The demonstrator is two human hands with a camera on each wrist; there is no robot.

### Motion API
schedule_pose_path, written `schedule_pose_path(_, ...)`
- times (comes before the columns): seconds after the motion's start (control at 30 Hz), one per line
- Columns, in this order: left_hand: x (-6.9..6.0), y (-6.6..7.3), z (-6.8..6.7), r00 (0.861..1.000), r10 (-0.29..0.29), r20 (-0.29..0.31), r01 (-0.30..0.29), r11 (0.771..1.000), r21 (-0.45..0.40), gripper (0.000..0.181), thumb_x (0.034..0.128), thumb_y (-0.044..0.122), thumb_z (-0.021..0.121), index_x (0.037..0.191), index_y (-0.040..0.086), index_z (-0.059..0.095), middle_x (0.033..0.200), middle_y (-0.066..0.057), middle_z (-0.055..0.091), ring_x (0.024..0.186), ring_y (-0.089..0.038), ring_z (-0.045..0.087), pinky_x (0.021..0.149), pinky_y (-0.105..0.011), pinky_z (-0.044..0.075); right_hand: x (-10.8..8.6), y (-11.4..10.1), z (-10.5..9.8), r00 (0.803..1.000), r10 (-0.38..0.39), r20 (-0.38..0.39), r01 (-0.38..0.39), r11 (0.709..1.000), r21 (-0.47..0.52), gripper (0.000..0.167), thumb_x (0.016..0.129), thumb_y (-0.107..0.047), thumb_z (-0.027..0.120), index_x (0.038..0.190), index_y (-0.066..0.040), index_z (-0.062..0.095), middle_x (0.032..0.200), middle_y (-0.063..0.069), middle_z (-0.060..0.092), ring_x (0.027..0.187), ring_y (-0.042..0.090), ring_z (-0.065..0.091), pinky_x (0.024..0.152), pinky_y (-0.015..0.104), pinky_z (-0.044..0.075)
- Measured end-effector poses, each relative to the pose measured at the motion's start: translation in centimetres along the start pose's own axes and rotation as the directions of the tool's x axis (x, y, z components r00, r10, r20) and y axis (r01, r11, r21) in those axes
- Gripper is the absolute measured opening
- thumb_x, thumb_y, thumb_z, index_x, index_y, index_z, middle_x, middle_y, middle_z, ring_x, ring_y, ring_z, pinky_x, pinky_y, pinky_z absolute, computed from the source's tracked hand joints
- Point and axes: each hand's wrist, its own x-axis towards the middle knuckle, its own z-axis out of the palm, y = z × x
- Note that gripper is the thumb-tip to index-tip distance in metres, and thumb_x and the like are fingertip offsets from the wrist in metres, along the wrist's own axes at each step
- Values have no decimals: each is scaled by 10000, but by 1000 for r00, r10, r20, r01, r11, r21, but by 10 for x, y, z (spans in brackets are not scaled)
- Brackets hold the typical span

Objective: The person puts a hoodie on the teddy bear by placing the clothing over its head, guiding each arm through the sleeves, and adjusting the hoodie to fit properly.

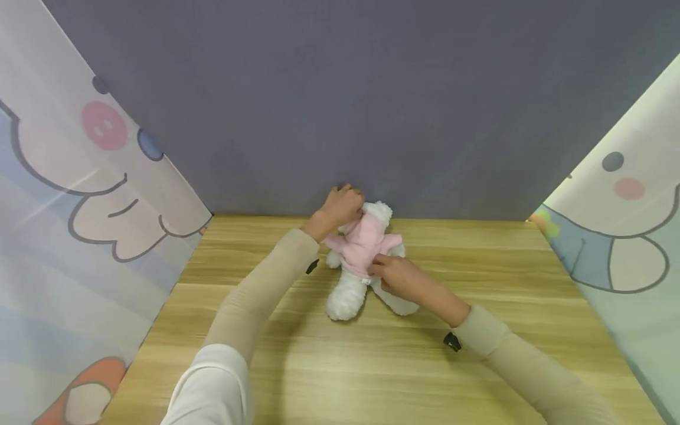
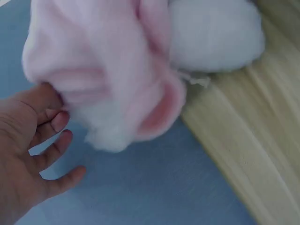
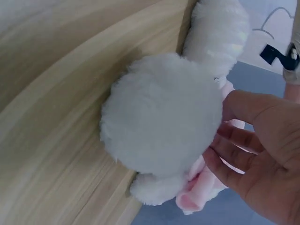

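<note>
A white plush toy in a pink garment lies on the wooden table, its legs toward the front edge. My left hand pinches the pink cloth at the toy's upper end; in the left wrist view thumb and index of that hand meet at the cloth, the other fingers spread. With its fingertips my right hand pinches the garment's lower hem. The right wrist view shows this hand behind a round white foot. The toy's face is not visible.
A grey-blue panel stands along the table's back edge. Cloths with cartoon prints hang at the left and the right of the wooden table.
</note>
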Motion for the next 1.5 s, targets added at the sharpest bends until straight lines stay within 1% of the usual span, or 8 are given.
schedule_pose_path(0.2, -22, -6, 12, 998, -23, -58, 9, 974, -225, 182, 1019, 184, 611, 1170, 91, 649, 1169, -74, 641, 1052, -273, 617, 836, -393, 555, -4, 12, -1, 999, -30, 19, 27, 990, 141, 380, 805, 70, 750, 1156, -74, 728, 1130, 82, 673, 985, 223, 655, 861, 319, 559)
schedule_pose_path(0.4, -86, 2, 12, 979, 32, -199, -97, 941, -324, 116, 959, 111, 692, 1054, 69, 640, 996, -66, 630, 879, -224, 608, 753, -333, 533, -16, 26, -6, 975, 164, -149, -115, 950, 291, 289, 884, 76, 692, 1154, -29, 689, 1185, 130, 669, 1096, 319, 636, 924, 450, 540)
schedule_pose_path(0.57, -126, 10, 33, 986, 89, -141, -141, 897, -419, 151, 912, 39, 721, 1046, 48, 653, 1018, -71, 657, 898, -200, 652, 768, -306, 556, -15, 34, 2, 960, 200, -196, -144, 953, 267, 333, 871, 47, 737, 1190, -7, 659, 1217, 153, 653, 1157, 355, 610, 988, 485, 509)
schedule_pose_path(0.77, -125, 15, 60, 968, 77, -239, -171, 899, -404, 205, 902, 85, 774, 1054, 39, 642, 1079, -84, 621, 985, -214, 620, 852, -306, 543, -4, 39, 14, 953, 238, -186, -198, 957, 211, 358, 861, 21, 772, 1188, -3, 628, 1211, 170, 633, 1151, 360, 599, 1006, 486, 490)
schedule_pose_path(0.97, -121, 24, 80, 956, 130, -264, -219, 913, -345, 160, 920, 118, 760, 958, 39, 626, 970, -56, 562, 883, -167, 560, 776, -248, 515, -1, 40, 27, 961, 261, -94, -250, 961, 114, 218, 856, -58, 782, 1040, -63, 665, 987, 81, 669, 825, 202, 653, 733, 347, 575)
schedule_pose_path(1.2, -115, 21, 84, 914, 222, -338, -306, 927, -219, 166, 898, 102, 761, 878, 50, 605, 891, -49, 569, 803, -173, 543, 744, -286, 499, -5, 48, 29, 968, 199, -156, -186, 978, 89, 197, 802, -47, 797, 954, -72, 674, 861, 38, 657, 687, 125, 596, 623, 298, 540)
schedule_pose_path(1.37, -118, 15, 84, 912, 274, -307, -329, 934, -142, 185, 867, 94, 768, 809, 79, 593, 843, -19, 577, 782, -184, 537, 772, -310, 482, -9, 55, 27, 980, 137, -143, -128, 989, 67, 199, 769, -68, 783, 851, -149, 621, 768, -60, 579, 595, 43, 476, 496, 237, 420)
schedule_pose_path(1.5, -124, 14, 79, 916, 286, -280, -336, 930, -148, 144, 898, 108, 751, 900, 55, 617, 917, -54, 593, 850, -217, 574, 817, -335, 505, -10, 56, 22, 986, 134, -99, -127, 989, 71, 209, 801, -83, 796, 884, -159, 620, 813, -53, 612, 632, 54, 514, 538, 250, 457)
